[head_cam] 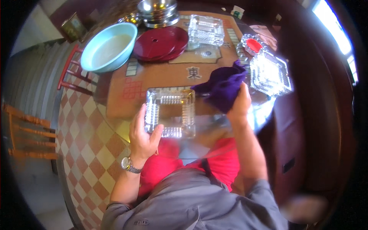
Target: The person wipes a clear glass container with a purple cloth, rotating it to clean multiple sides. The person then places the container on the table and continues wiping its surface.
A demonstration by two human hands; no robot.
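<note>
My left hand (143,142) grips a square cut-glass dish (188,115), resembling an ashtray, by its left side, thumb on the near edge. The dish is over the near edge of a glass-topped table (169,77), in front of my lap. To its right, my right hand (241,103) holds a bunched purple cloth (225,86) above the tabletop, apart from the dish. Beyond that hand, at the right edge, more square glassware (270,74) shines in strong light. Another square glass piece (206,30), seemingly stacked, stands at the far side.
A light-blue basin (109,47) holding cloudy liquid stands at the far left beside dark-red round discs (161,43). Behind are stacked steel bowls (158,13). A scalloped glass dish (253,44) with a red centre and a pink cloth (264,34) lie right. Chairs (28,132) stand left.
</note>
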